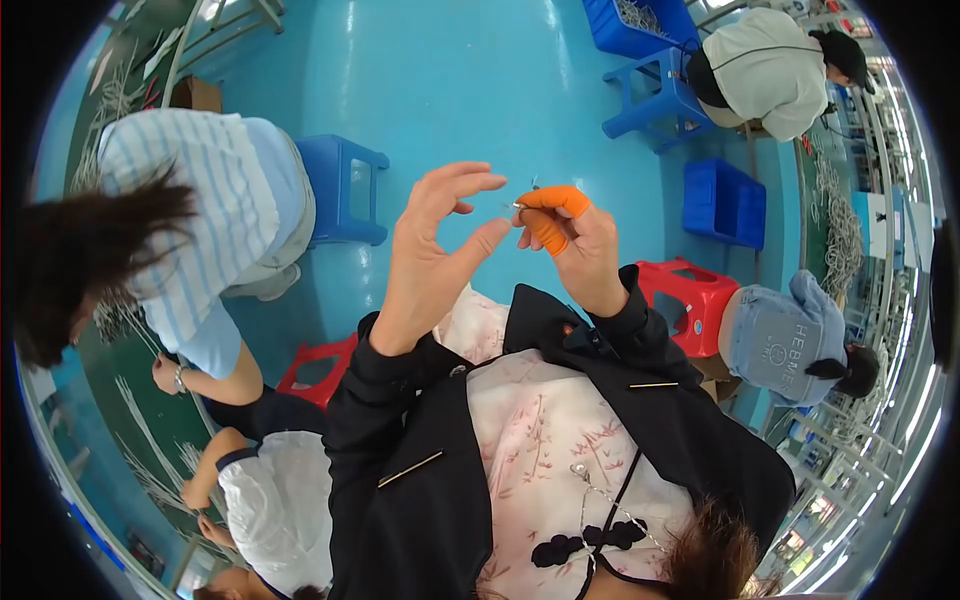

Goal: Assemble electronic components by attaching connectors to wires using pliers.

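Note:
My right hand (588, 243) is raised in front of my chest, with orange finger covers (562, 200) on its thumb and index finger. Those two fingers pinch a tiny shiny piece (518, 206) that looks metallic, with a thin end sticking out; it is too small to name. Facing it, my left hand (430, 245) has its fingers spread and curved. The left thumb tip comes close to the piece, but no hold on it shows. Both hands are above the blue floor (455, 90).
Blue stools (345, 190) and red stools (688, 305) stand on both sides. Blue bins (725, 203) are at the right, one holding grey cables (640, 17). Co-workers, including one in a striped shirt (205, 200), sit at green benches (135, 380) strewn with cables.

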`<state>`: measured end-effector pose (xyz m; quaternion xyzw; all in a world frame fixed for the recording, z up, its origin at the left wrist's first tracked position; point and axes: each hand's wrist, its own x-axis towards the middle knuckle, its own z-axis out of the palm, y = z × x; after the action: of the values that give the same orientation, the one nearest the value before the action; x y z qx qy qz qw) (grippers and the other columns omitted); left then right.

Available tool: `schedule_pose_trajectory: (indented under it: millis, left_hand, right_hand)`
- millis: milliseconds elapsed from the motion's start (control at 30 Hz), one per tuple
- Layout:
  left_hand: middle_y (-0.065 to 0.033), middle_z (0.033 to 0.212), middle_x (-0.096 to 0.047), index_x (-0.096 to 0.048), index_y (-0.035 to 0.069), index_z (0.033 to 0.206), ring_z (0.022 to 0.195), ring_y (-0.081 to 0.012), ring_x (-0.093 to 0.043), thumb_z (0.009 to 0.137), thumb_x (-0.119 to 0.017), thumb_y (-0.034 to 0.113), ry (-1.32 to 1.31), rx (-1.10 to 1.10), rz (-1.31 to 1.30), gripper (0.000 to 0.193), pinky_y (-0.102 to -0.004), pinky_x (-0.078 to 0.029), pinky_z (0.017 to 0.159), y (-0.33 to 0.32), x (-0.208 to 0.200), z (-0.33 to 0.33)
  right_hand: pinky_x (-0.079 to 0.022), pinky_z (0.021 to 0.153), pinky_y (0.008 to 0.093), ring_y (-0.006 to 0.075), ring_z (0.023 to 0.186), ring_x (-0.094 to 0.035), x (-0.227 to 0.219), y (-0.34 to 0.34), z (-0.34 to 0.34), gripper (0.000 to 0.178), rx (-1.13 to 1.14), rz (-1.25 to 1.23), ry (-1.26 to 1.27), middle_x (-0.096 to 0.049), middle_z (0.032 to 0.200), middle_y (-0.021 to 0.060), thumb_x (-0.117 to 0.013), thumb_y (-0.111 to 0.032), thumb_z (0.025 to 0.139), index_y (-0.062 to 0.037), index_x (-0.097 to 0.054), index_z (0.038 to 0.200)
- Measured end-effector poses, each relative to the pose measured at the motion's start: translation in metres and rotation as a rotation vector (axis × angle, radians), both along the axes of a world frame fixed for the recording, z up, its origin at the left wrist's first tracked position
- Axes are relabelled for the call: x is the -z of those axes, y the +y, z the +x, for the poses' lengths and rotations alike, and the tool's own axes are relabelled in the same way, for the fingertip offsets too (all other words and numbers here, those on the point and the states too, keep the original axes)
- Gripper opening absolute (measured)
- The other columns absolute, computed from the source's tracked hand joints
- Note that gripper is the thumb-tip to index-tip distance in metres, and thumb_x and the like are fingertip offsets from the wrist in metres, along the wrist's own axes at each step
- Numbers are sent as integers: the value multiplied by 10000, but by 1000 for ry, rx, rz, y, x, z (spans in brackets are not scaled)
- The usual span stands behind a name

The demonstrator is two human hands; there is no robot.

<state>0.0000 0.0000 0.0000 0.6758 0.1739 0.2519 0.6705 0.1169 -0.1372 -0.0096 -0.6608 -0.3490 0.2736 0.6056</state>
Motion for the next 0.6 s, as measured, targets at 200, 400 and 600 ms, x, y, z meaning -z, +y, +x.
schedule_pose_trajectory:
  millis: [200, 400, 600]
  left_hand:
    - [-70, 1097, -596, -670, 49, 954, 997, -175, -525, 776, -688, 11, 12, 73, 165, 183, -290, -413, 837, 23, -4, 43]
    - [-64, 996, -626, -669, 27, 868, 959, -184, -543, 775, -687, 22, 18, -18, 239, 94, -299, -424, 817, 63, -12, 64]
    - [-63, 970, -645, -654, 24, 861, 937, -186, -545, 802, -661, 65, 82, -26, -61, 72, -305, -435, 793, 105, -12, 112]
  right_hand:
    - [-479, 582, 240, 133, 639, -588, -16, 18, 31, 132, -1, -34, -147, -631, 822, 93, -561, 9, 898, 22, -572, 1029]
    - [-482, 569, 248, 134, 609, -575, -37, 66, 46, 132, -31, -87, 69, -621, 796, 101, -539, -10, 913, 36, -540, 1037]
    - [-476, 557, 256, 130, 561, -545, -42, 127, 86, 131, 101, -46, 207, -611, 767, 105, -499, -33, 939, 44, -512, 1044]
